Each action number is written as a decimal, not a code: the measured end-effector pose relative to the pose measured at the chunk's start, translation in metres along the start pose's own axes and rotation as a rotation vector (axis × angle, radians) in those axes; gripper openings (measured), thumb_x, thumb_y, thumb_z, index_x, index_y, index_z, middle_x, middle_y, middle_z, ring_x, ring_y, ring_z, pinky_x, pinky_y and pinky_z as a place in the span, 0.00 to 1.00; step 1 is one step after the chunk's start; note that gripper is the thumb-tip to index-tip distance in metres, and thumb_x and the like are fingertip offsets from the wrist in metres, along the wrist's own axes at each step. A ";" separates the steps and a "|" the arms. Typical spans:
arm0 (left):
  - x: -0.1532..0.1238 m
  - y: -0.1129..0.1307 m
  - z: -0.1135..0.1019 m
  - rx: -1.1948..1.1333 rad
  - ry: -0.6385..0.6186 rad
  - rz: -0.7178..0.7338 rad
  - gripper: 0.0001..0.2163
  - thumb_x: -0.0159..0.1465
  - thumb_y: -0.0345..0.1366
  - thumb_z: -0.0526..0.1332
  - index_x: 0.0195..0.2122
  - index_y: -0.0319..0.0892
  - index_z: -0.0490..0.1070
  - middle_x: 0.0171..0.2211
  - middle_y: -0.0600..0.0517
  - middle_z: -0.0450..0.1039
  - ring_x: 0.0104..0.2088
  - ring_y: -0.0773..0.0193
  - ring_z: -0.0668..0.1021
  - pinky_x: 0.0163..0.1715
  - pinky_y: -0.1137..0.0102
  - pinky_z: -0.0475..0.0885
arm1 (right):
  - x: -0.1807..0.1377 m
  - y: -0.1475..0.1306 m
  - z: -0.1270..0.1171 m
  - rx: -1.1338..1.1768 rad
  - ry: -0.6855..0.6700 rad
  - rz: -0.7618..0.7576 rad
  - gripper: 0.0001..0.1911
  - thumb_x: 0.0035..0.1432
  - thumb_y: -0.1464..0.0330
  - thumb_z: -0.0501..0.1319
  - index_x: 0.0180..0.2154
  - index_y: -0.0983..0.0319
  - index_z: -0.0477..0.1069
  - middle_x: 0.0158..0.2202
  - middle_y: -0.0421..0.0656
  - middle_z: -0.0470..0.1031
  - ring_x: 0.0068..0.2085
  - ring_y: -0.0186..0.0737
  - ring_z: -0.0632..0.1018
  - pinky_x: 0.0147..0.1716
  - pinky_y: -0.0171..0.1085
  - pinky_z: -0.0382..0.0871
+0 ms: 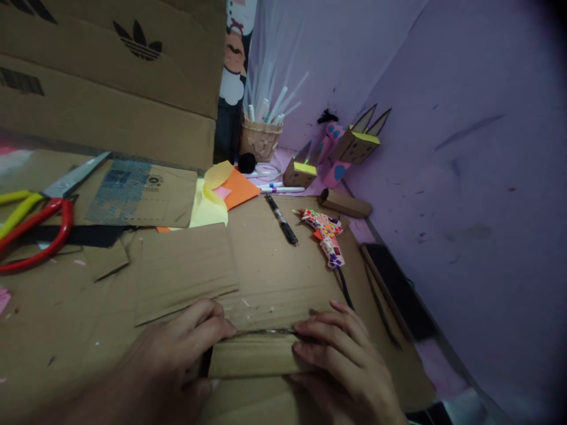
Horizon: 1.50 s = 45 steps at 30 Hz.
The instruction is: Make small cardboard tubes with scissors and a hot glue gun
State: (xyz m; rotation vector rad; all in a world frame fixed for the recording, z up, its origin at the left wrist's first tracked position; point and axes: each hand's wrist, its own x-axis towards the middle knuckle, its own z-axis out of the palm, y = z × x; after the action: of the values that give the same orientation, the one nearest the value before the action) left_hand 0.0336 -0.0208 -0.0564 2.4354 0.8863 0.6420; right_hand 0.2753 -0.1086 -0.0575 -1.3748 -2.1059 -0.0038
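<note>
A folded strip of brown cardboard point(254, 357) lies low in the middle of the head view, with a dark line along its upper edge. My left hand point(177, 345) grips its left end, fingertips on the top edge and thumb below. At the opposite end, my right hand point(349, 360) has its fingers bent over the cardboard; its thumb is mostly hidden underneath. Just beyond my left hand lies a flat cardboard rectangle point(186, 271). A floral-patterned glue gun point(325, 233) rests on its side past my right hand, its black cord running toward that hand.
Red-handled scissors point(59, 221) and a yellow-handled pair point(20, 212) lie left. A black pen point(282, 219), coloured paper point(212, 198) and a cardboard tube point(345, 203) sit farther back. Behind stand a large box point(110, 112), a pot of glue sticks point(259, 139) and box-headed figures point(358, 144).
</note>
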 end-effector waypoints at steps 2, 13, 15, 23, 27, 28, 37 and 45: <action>0.000 0.001 -0.001 -0.013 -0.021 0.006 0.20 0.44 0.25 0.52 0.38 0.48 0.68 0.39 0.53 0.74 0.35 0.62 0.78 0.24 0.76 0.70 | 0.000 -0.001 0.001 0.000 0.024 0.014 0.07 0.51 0.69 0.64 0.36 0.58 0.71 0.35 0.41 0.80 0.38 0.43 0.76 0.49 0.48 0.62; 0.000 0.005 -0.005 0.036 -0.060 0.000 0.21 0.43 0.24 0.50 0.37 0.48 0.67 0.41 0.52 0.72 0.36 0.63 0.77 0.26 0.75 0.70 | 0.008 -0.007 -0.002 -0.029 -0.115 0.029 0.23 0.49 0.75 0.58 0.49 0.62 0.66 0.33 0.43 0.75 0.35 0.41 0.75 0.51 0.51 0.58; 0.000 0.006 -0.005 0.056 -0.049 -0.009 0.21 0.43 0.23 0.50 0.37 0.48 0.67 0.40 0.53 0.72 0.35 0.63 0.77 0.26 0.75 0.69 | 0.012 -0.009 -0.002 -0.016 -0.111 0.020 0.22 0.48 0.76 0.57 0.47 0.61 0.66 0.32 0.42 0.74 0.33 0.40 0.74 0.50 0.51 0.59; -0.006 0.012 0.001 0.155 0.065 -0.050 0.20 0.46 0.28 0.54 0.42 0.48 0.64 0.42 0.51 0.72 0.36 0.58 0.76 0.29 0.68 0.71 | 0.016 -0.016 0.001 -0.043 -0.126 0.035 0.18 0.46 0.76 0.58 0.42 0.60 0.69 0.32 0.42 0.74 0.34 0.42 0.73 0.49 0.52 0.57; 0.001 0.016 -0.004 0.183 0.106 0.041 0.22 0.44 0.28 0.58 0.42 0.46 0.65 0.43 0.48 0.71 0.43 0.52 0.72 0.37 0.61 0.69 | 0.021 -0.021 0.011 -0.016 -0.036 0.041 0.15 0.49 0.72 0.57 0.41 0.58 0.70 0.31 0.40 0.75 0.33 0.41 0.72 0.49 0.51 0.56; 0.003 0.016 -0.005 0.202 0.103 0.082 0.21 0.45 0.28 0.59 0.42 0.45 0.65 0.42 0.49 0.71 0.42 0.53 0.72 0.39 0.60 0.67 | 0.023 -0.022 0.013 -0.013 -0.024 0.033 0.14 0.50 0.72 0.56 0.41 0.58 0.70 0.30 0.40 0.75 0.33 0.41 0.72 0.50 0.51 0.56; 0.008 0.007 -0.008 0.294 0.170 0.264 0.09 0.58 0.29 0.56 0.39 0.43 0.69 0.33 0.52 0.75 0.36 0.60 0.74 0.45 0.59 0.63 | 0.036 -0.032 0.014 0.044 -0.080 0.052 0.24 0.48 0.76 0.59 0.49 0.60 0.66 0.37 0.43 0.74 0.38 0.43 0.71 0.55 0.56 0.51; 0.008 -0.003 -0.010 0.234 0.176 0.322 0.12 0.58 0.23 0.55 0.38 0.45 0.71 0.32 0.54 0.75 0.34 0.64 0.76 0.45 0.63 0.64 | 0.016 -0.025 0.021 0.417 -0.049 0.313 0.32 0.50 0.73 0.64 0.56 0.59 0.55 0.50 0.47 0.67 0.52 0.45 0.67 0.51 0.43 0.64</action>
State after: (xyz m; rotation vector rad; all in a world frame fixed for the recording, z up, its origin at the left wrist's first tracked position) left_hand 0.0323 -0.0102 -0.0484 2.7982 0.6695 0.9256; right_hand 0.2401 -0.1001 -0.0586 -1.4316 -1.7738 0.5677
